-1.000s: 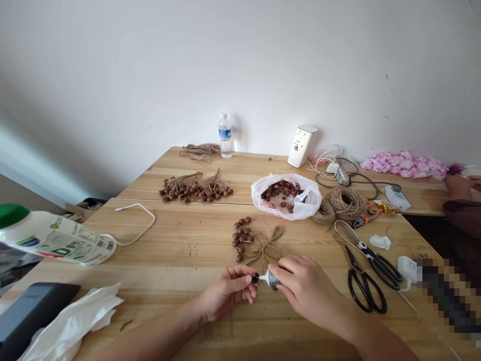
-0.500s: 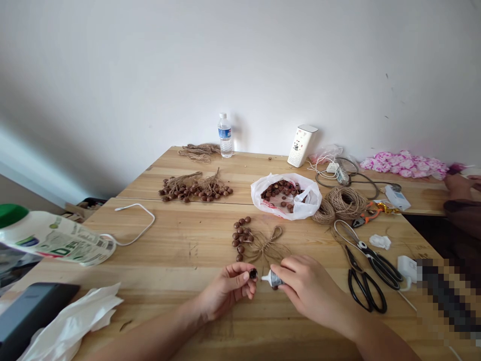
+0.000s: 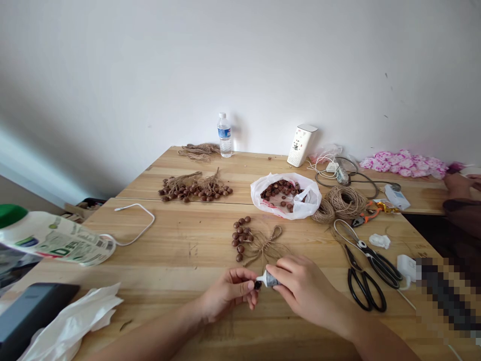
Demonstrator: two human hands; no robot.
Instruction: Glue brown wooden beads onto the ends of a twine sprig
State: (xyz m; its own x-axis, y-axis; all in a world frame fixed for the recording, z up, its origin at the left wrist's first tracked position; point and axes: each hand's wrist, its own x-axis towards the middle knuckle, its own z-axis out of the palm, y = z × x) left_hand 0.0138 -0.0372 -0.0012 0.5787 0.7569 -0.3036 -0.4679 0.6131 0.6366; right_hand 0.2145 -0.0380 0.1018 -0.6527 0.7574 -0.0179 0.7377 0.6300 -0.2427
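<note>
Pinching a dark piece [image 3: 257,285] in the left hand [image 3: 227,292]; holding a tube [image 3: 271,279] sideways in the right hand [image 3: 305,285], pointed left, maybe touching the piece.

On a wooden table [image 3: 150,265], a person's left hand [image 3: 235,291] pinches a small dark shell [image 3: 257,285], while the right hand [image 3: 300,281] holds a small tube [image 3: 271,279] with its white nozzle at the shell. Just beyond lies a knotted, looped twine bundle [image 3: 265,244], beside brown nut-like balls [image 3: 240,249]. Farther back are a white plastic bag [image 3: 310,203] of brown pieces, twine coils [image 3: 345,201] and an upright water bottle [image 3: 224,133]; two pairs of scissors [image 3: 352,259] lie to the right.
</note>
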